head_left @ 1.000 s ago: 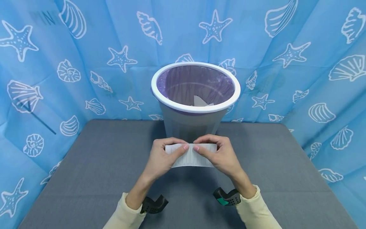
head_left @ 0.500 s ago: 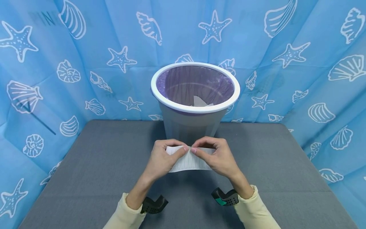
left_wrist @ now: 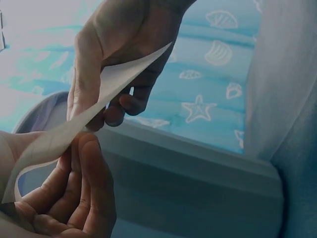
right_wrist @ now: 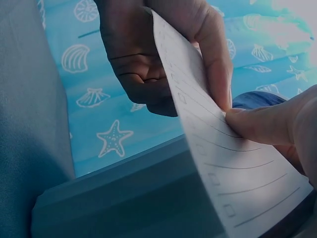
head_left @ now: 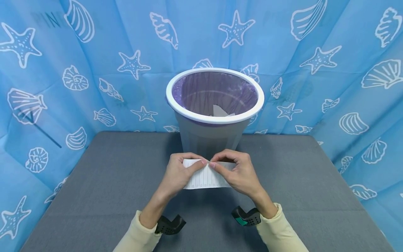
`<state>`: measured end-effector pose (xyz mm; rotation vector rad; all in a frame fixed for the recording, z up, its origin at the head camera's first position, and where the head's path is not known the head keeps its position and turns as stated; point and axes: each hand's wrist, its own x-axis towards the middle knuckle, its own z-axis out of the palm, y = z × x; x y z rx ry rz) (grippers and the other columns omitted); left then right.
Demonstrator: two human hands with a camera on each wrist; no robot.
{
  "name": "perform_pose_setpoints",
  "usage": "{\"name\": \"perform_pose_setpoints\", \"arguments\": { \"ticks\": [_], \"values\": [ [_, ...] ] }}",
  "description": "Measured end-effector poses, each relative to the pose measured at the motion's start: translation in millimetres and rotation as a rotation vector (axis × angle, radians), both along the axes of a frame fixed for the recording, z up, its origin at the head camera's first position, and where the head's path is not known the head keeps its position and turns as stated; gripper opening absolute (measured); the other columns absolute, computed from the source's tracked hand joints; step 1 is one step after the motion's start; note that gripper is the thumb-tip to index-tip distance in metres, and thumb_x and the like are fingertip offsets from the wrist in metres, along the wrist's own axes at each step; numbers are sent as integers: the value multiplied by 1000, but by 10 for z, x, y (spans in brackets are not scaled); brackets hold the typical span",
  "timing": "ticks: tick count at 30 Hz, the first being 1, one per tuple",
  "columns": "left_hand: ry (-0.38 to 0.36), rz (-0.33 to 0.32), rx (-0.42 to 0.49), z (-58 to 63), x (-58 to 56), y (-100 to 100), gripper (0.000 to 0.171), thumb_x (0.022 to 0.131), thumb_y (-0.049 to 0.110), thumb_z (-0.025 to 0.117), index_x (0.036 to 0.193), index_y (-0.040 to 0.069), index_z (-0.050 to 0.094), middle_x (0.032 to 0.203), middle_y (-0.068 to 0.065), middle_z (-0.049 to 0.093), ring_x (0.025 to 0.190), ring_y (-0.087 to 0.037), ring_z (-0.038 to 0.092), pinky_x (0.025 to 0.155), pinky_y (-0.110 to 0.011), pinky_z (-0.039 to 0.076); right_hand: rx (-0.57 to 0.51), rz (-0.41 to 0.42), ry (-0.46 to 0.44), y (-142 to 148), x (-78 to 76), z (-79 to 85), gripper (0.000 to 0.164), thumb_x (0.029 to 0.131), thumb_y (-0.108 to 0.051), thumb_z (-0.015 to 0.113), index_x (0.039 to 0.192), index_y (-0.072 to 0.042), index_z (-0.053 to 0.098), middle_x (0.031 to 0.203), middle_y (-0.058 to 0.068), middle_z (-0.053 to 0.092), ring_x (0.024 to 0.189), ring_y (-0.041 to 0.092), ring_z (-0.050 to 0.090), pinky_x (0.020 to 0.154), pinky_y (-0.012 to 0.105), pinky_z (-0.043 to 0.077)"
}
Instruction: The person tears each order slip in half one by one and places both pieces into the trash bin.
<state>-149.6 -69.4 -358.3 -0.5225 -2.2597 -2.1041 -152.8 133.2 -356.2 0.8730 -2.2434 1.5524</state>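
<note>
A white sheet of lined paper (head_left: 206, 176), with a row of small squares along its near edge, is held level between both hands in the head view. My left hand (head_left: 179, 175) pinches its far edge near the middle, thumb on top and fingers beneath. Right beside that thumb, my right hand (head_left: 240, 173) pinches the same edge. In the right wrist view the paper (right_wrist: 233, 168) bends in a curve and its printed lines show. From the left wrist view, the paper (left_wrist: 59, 141) appears nearly edge-on, with curled fingers (left_wrist: 96, 178) under it.
A grey bin (head_left: 209, 134) with a white rim (head_left: 215, 120) and purple liner (head_left: 217, 84) stands just beyond the hands. White paper pieces (head_left: 219, 111) lie inside it. Grey cloth covers the table (head_left: 126, 168); a blue shell-patterned curtain (head_left: 132, 31) hangs behind.
The thumbs have come together at the middle of the paper's far edge, the right hand shifting slightly left. The sheet's near edge has dropped a little toward me.
</note>
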Motion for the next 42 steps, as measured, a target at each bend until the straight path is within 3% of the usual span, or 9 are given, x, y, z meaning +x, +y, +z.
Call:
{"name": "perform_pose_setpoints", "arguments": {
  "ticks": [14, 29, 36, 42],
  "values": [
    [-56, -35, 46, 5, -9, -19, 21, 96, 10, 70, 105, -7, 75, 92, -18, 74, 73, -25, 73, 62, -31, 58, 3, -38, 0, -7, 6, 5, 7, 89, -2, 77, 93, -8, 77, 87, -1, 73, 76, 16, 66, 69, 31, 54],
    [-29, -16, 50, -9, -19, -29, 22, 96, 10, 71, 104, -9, 74, 90, -19, 74, 70, -26, 73, 60, -31, 58, -47, -43, 25, -16, 10, -15, 10, 88, 1, 77, 92, -8, 77, 87, -1, 72, 78, 18, 67, 71, 32, 55],
    [33, 36, -3, -30, -33, -27, 20, 95, 13, 73, 101, -5, 77, 86, -16, 75, 65, -23, 72, 56, -29, 57, -79, -37, 46, -17, 24, 1, 15, 86, 5, 77, 93, -9, 77, 88, 0, 73, 78, 18, 67, 71, 29, 55],
    [42, 88, -23, -45, -41, -30, 17, 93, 13, 75, 99, -3, 78, 81, -13, 74, 61, -22, 70, 53, -27, 54, -111, -18, 49, -11, 40, 17, 15, 86, 7, 76, 94, -6, 76, 89, 6, 73, 78, 18, 68, 71, 28, 55]
  ]
}}
